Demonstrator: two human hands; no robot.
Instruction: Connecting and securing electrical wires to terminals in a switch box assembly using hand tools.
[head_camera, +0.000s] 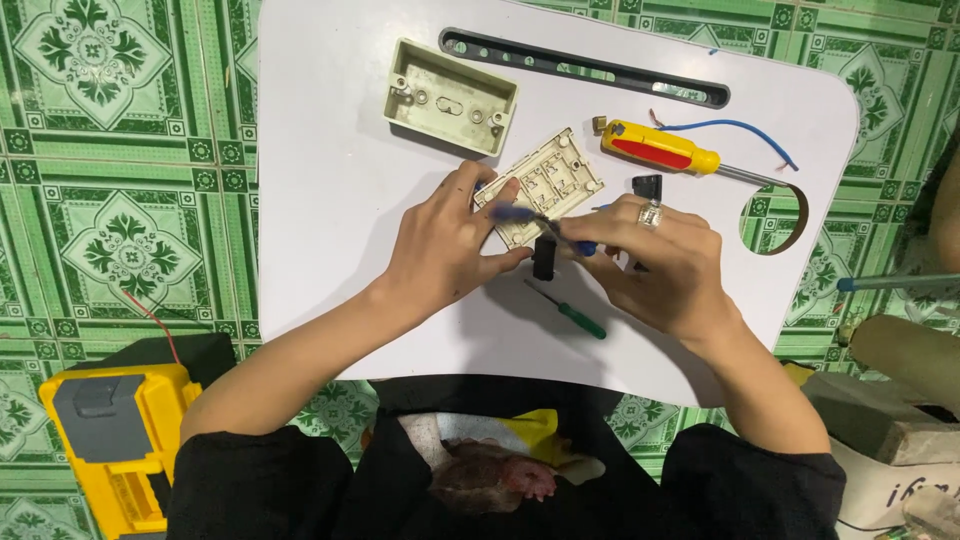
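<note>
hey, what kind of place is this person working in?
Probably a home floor used as a small electrical repair spot: a white lap table on green patterned floor tiles, with a switch plate, a back box and a yellow screwdriver.

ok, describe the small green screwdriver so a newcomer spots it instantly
Start at the white tray table on the green tiled floor. Just below the two hands, near the table's front edge, lies the small green screwdriver, untouched. Unlike the big yellow-and-red screwdriver up top, it is thin, with a green handle.
</note>
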